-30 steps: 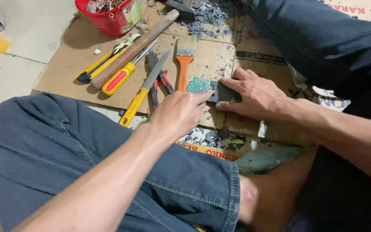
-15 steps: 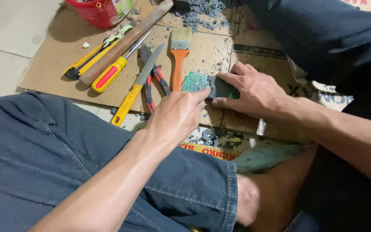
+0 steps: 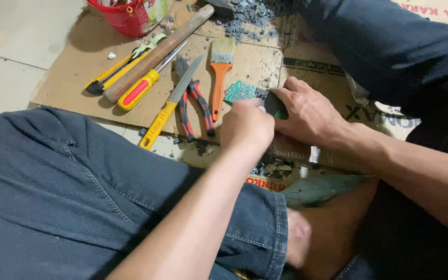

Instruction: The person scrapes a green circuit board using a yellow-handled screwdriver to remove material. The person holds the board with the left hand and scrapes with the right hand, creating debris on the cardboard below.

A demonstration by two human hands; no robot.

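Hands met over a green circuit board (image 3: 240, 91) on the cardboard (image 3: 63, 83). The left hand (image 3: 247, 127) was curled into a fist at the board's 5 o'clock edge; what it gripped could not be told. The right hand (image 3: 309, 111) pressed down on a dark casing (image 3: 275, 105) at the board's 3 o'clock. Prying the board from the casing seemed the step in hand; it called for a steady hold and careful leverage. A brush (image 3: 219, 78) and pliers (image 3: 193, 101) lay at 9 o'clock.
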